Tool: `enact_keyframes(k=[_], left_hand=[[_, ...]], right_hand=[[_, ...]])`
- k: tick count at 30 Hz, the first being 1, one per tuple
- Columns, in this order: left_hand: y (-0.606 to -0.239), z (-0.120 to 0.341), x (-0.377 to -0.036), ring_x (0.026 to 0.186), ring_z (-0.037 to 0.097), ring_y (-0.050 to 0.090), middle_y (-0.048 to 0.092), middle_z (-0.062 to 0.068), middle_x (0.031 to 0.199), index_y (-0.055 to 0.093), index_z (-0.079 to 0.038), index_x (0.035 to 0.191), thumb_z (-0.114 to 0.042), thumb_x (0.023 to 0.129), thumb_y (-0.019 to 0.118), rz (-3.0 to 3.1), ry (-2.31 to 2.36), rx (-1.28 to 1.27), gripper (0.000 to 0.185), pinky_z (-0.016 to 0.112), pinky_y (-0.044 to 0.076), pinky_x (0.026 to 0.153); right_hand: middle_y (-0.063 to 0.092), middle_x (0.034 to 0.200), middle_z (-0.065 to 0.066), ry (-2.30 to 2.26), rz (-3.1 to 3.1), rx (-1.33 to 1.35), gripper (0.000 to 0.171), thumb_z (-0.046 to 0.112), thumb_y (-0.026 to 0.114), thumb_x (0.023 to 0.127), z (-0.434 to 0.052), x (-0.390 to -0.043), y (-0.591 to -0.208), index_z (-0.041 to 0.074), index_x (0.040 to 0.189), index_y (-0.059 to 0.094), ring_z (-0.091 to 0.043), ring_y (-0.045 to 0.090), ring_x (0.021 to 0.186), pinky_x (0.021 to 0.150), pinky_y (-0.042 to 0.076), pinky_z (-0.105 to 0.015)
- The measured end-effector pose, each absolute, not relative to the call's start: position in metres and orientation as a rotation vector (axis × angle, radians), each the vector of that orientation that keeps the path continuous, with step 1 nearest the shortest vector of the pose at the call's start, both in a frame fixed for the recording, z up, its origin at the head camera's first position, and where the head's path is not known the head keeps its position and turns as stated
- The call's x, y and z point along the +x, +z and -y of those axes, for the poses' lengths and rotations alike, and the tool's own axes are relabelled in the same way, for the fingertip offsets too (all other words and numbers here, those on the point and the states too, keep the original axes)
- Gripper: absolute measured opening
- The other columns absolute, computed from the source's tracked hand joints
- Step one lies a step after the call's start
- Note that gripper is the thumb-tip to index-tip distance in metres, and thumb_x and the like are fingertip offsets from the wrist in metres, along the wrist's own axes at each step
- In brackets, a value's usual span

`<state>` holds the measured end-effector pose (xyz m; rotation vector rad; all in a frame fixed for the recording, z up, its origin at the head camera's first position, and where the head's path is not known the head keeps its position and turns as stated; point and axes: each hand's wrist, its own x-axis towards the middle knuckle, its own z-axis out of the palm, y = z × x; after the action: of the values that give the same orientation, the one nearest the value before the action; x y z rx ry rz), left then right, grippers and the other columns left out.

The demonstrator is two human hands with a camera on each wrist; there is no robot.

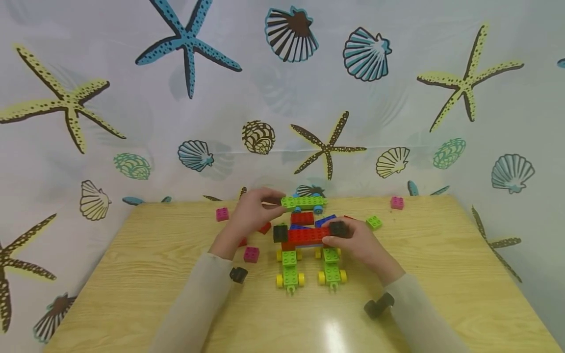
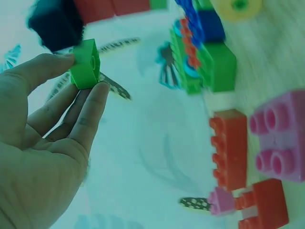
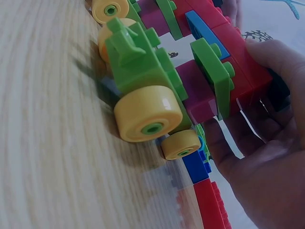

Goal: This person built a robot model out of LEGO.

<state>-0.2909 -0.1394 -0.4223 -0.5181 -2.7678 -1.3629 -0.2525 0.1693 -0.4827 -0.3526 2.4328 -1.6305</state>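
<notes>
My left hand (image 1: 253,212) pinches a small green brick (image 2: 85,67) between thumb and fingertips, close to a green wheeled base (image 1: 309,201) with blue wheels. My right hand (image 1: 356,240) grips the right end of a built brick model, thumb on its red bricks (image 1: 305,236). Black bricks (image 1: 280,234) sit at both ends of that red row. Below it, two green wheeled bases (image 1: 290,275) with yellow wheels (image 3: 147,113) stand side by side on the table. In the right wrist view, a purple brick (image 3: 196,90) and a green plate (image 3: 209,76) join base and red row.
Loose bricks lie around the model: pink bricks (image 1: 251,254) on the left, a green brick (image 1: 373,222) on the right, and a pink brick (image 1: 397,202) near the back edge. Red (image 1: 302,218) and blue bricks (image 1: 325,221) lie behind it. A patterned curtain (image 1: 273,98) hangs behind the wooden table (image 1: 154,284).
</notes>
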Motion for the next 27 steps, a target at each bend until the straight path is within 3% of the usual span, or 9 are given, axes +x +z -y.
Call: enact_keyframes(k=[5,12,21,27], left_hand=[[-0.414,0.132,-0.269,0.122,0.032,0.08,0.078,0.011,0.134,0.078,-0.009,0.135,-0.022,0.102,0.084,2.722,-1.392,-0.595,0.036,0.047,0.068,0.103],[-0.411,0.123,-0.249,0.124,0.033,0.079,0.079,0.009,0.133,0.08,-0.012,0.132,-0.023,0.101,0.085,2.758,-1.355,-0.695,0.033,0.052,0.066,0.108],[-0.421,0.12,-0.242,0.11,0.023,0.074,0.08,0.002,0.127,0.083,-0.018,0.126,-0.025,0.099,0.087,2.826,-1.34,-0.687,0.028,0.044,0.067,0.102],[-0.426,0.119,-0.239,0.114,0.022,0.071,0.08,0.0,0.129,0.083,-0.02,0.129,-0.028,0.099,0.088,2.852,-1.329,-0.638,0.031,0.045,0.066,0.105]], right_hand=[[0.073,0.143,-0.009,-1.623,-2.439,-0.329,0.039,0.042,0.086,0.1,-0.17,-0.253,-0.484,0.022,0.132,0.079,-0.035,0.063,0.132,0.12,0.054,-0.058],[0.073,0.145,-0.009,-1.636,-2.437,-0.342,0.04,0.043,0.086,0.1,-0.169,-0.252,-0.483,0.021,0.132,0.079,-0.034,0.065,0.132,0.121,0.054,-0.059],[0.073,0.142,-0.009,-1.651,-2.432,-0.366,0.04,0.042,0.086,0.101,-0.169,-0.252,-0.484,0.019,0.133,0.078,-0.033,0.063,0.134,0.125,0.048,-0.062],[0.074,0.141,-0.009,-1.66,-2.434,-0.381,0.038,0.038,0.086,0.101,-0.17,-0.252,-0.485,0.018,0.133,0.078,-0.031,0.064,0.132,0.124,0.05,-0.059]])
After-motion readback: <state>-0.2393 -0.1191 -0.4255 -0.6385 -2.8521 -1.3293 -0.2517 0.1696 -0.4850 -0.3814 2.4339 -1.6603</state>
